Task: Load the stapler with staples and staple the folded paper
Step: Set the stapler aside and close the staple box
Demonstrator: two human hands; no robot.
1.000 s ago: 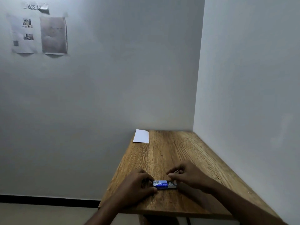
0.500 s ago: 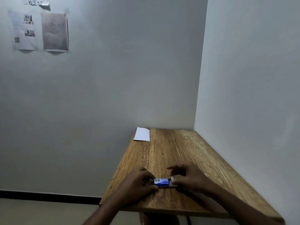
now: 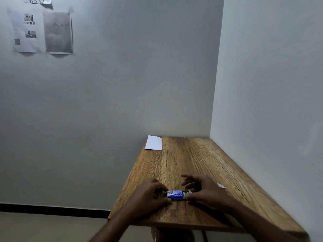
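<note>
A small blue staple box (image 3: pixel 175 194) lies on the wooden table (image 3: pixel 192 159) near its front edge. My left hand (image 3: pixel 148 195) grips the box's left end between thumb and fingers. My right hand (image 3: pixel 203 191) pinches the right end, where the inner tray shows slightly pulled out, and its other fingers are raised and spread. A folded white paper (image 3: pixel 153 142) lies flat at the table's far left corner, well away from both hands. No stapler can be made out.
A small pale object (image 3: pixel 221 186) lies on the table just right of my right hand. White walls close the table in at the back and right. Printed sheets (image 3: pixel 41 32) hang on the wall at upper left.
My right hand's fingers have lifted and spread apart over the box's right end. The box and my left hand have stayed in place on the table.
</note>
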